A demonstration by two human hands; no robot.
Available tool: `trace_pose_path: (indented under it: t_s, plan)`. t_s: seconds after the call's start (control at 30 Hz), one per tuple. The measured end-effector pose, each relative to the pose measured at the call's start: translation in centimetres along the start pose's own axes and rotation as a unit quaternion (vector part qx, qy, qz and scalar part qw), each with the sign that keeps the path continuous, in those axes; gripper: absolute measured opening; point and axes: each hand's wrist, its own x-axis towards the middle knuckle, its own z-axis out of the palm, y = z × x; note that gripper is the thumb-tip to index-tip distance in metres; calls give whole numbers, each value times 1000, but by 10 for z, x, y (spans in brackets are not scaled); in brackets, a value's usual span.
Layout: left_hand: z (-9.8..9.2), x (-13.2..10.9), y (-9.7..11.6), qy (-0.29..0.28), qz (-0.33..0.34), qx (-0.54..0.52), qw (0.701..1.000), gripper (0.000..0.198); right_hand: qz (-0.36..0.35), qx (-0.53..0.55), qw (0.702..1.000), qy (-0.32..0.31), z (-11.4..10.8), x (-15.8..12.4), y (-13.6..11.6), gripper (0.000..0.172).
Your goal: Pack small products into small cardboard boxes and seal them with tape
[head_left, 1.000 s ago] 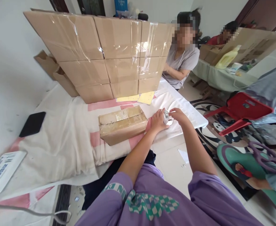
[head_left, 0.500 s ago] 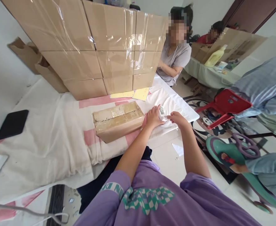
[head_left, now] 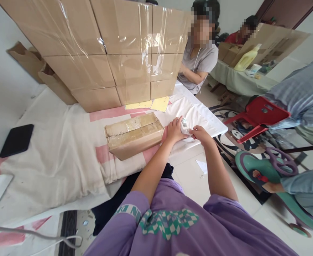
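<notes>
Near the table's front right corner, my left hand (head_left: 175,131) is wrapped round a small white object (head_left: 184,127) with a greyish-green patch on top; its kind is not clear. My right hand (head_left: 200,135) is closed in a pinch at the object's right edge. What lies between those fingertips is too small to make out. Just left of my left hand a taped cardboard box (head_left: 135,138) rests on the cloth-covered table (head_left: 73,149).
Taped cartons (head_left: 129,67) form a tall stack at the back, with yellow sheets (head_left: 159,104) before it. A black flat item (head_left: 16,140) lies at far left. A person (head_left: 199,60) is beyond the table; a red chair (head_left: 265,113) and a ride-on toy (head_left: 252,163) stand right.
The white object has turned slightly in my left hand, showing more of its top patch. Both hands stay nearly in place, while the view shifts a little.
</notes>
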Motion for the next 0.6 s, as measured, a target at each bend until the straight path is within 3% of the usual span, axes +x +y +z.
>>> trace_pose_path:
  t_s: [0.33,0.6]
  plan:
    - [0,-1,0,18,18,5,1000,114,50,-10,999,13,0,-4,4,47]
    - [2,-1,-1,14,22,-10,1000,112,7,17,998,68,1,-7,8,45]
